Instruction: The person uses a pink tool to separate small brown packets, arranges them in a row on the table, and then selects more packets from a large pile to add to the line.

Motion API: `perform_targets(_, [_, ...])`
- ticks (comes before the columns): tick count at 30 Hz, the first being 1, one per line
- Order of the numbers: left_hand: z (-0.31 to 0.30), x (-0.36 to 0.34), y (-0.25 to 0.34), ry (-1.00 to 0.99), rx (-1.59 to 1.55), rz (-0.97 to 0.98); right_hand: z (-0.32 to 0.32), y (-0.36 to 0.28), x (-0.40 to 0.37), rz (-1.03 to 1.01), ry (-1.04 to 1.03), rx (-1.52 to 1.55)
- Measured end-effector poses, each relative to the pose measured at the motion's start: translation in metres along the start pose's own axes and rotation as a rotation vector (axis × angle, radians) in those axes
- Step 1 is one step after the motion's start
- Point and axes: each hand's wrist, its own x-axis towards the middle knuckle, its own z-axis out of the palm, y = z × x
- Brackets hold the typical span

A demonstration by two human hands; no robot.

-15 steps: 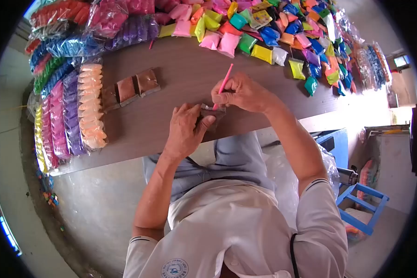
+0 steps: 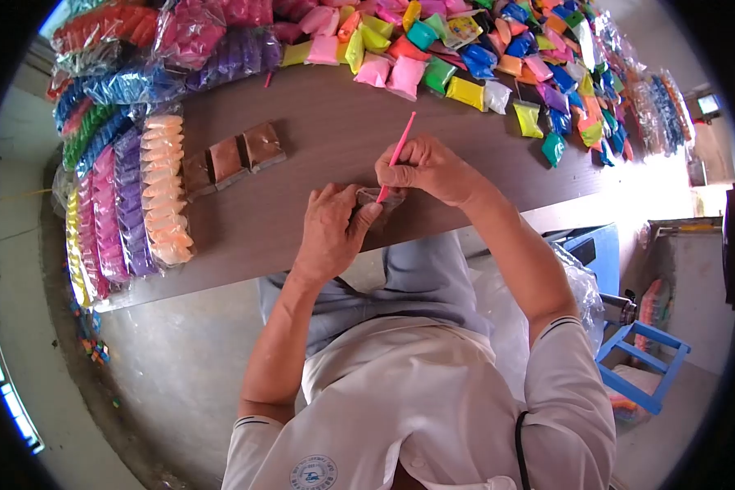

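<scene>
My right hand (image 2: 433, 170) pinches a thin pink plastic stick (image 2: 400, 149), held at a slant. The stick's lower end touches a small clear plastic packet (image 2: 373, 196) near the table's front edge. Thumb and fingers of my left hand (image 2: 332, 229) close on the packet's left side and partly cover it. What the packet contains is hard to make out. To the left, three brown packets (image 2: 229, 161) lie in a slanting row on the dark wooden table (image 2: 318, 106).
Bundled strips of packets, such as an orange strip (image 2: 163, 188) and a purple strip (image 2: 131, 196), line the table's left side. A heap of loose colourful packets (image 2: 465, 61) covers the back and right. A blue frame (image 2: 645, 367) stands at right on the floor.
The packet between my hands has shifted slightly and shows more clear film. My right hand and the pink stick have moved only a little. The view has shifted slightly.
</scene>
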Motion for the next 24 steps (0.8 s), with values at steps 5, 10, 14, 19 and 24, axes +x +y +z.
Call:
perform_targets(5, [-0.001, 0.002, 0.005, 0.059, -0.027, 0.022, 0.013, 0.003, 0.004, -0.014, 0.215, -0.056])
perform_targets(10, [0.0, 0.001, 0.002, 0.04, -0.022, -0.002, 0.012, 0.005, 0.005, -0.09, 0.187, -0.203])
perform_targets(14, [0.0, -0.001, -0.001, -0.017, -0.036, -0.038, 0.014, 0.005, 0.004, -0.162, 0.19, -0.299])
perform_targets(19, [0.0, 0.001, 0.002, 0.024, -0.039, -0.003, 0.019, -0.004, 0.001, -0.122, 0.245, -0.28])
perform_targets(24, [0.002, 0.001, 0.0, 0.048, -0.014, -0.001, 0.011, -0.009, -0.008, -0.112, 0.305, -0.265])
